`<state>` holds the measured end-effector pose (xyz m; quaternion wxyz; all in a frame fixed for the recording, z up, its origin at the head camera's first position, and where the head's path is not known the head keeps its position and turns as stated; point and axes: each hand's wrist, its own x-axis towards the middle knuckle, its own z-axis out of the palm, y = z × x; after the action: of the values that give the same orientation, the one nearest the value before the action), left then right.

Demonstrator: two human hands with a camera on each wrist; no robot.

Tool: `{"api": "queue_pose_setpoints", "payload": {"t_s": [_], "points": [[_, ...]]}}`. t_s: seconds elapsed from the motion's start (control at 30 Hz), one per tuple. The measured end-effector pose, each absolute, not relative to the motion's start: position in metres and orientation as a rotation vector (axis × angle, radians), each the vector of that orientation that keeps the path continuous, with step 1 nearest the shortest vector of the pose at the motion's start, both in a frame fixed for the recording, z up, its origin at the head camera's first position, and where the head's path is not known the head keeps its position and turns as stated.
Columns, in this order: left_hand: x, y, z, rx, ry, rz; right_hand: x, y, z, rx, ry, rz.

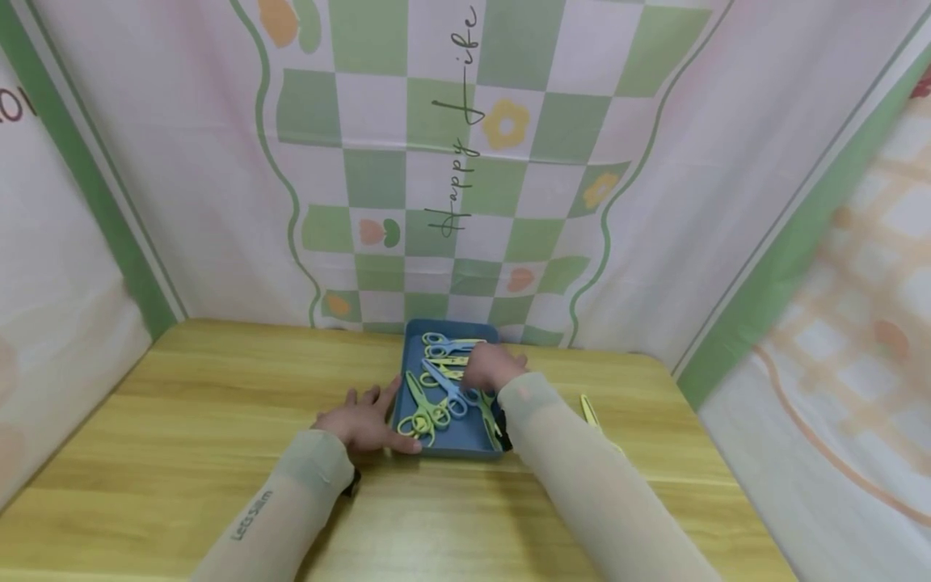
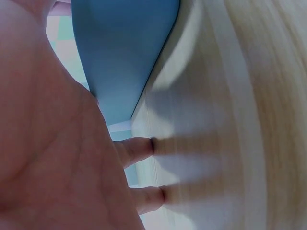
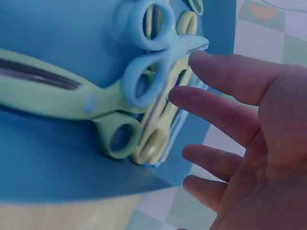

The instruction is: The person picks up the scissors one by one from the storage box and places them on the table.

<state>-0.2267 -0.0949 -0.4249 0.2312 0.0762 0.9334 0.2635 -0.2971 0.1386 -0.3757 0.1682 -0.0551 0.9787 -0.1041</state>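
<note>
A blue tray (image 1: 465,439) holds several pairs of scissors. My left hand (image 1: 364,425) lies against the tray's left side, fingers spread and thumb at the near left corner. My right hand (image 1: 494,368) is over the tray's far right part. In the right wrist view, the thumb and index tips come right up to blue scissors (image 3: 184,44) and yellow scissors (image 3: 165,125), the fingers spread and slightly bent. Green scissors (image 3: 43,91) lie beside these. Near the left thumb are other green scissors (image 1: 416,394); more blue scissors (image 1: 439,373) lie mid-tray.
A yellow scissors-like piece (image 1: 588,409) lies on the wooden table (image 1: 218,404) to the right of the tray, partly hidden by the right forearm. A checked cloth (image 1: 444,178) hangs right behind the table, with more cloth on both sides.
</note>
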Motion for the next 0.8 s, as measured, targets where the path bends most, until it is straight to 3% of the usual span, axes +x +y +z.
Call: {"api": "queue_pose_setpoints", "payload": {"t_s": [0.8], "points": [[-0.229,-0.096,-0.429,0.194,2.556,0.734,-0.299,0.135,-0.397,-0.131,2.832,-0.168]]}}
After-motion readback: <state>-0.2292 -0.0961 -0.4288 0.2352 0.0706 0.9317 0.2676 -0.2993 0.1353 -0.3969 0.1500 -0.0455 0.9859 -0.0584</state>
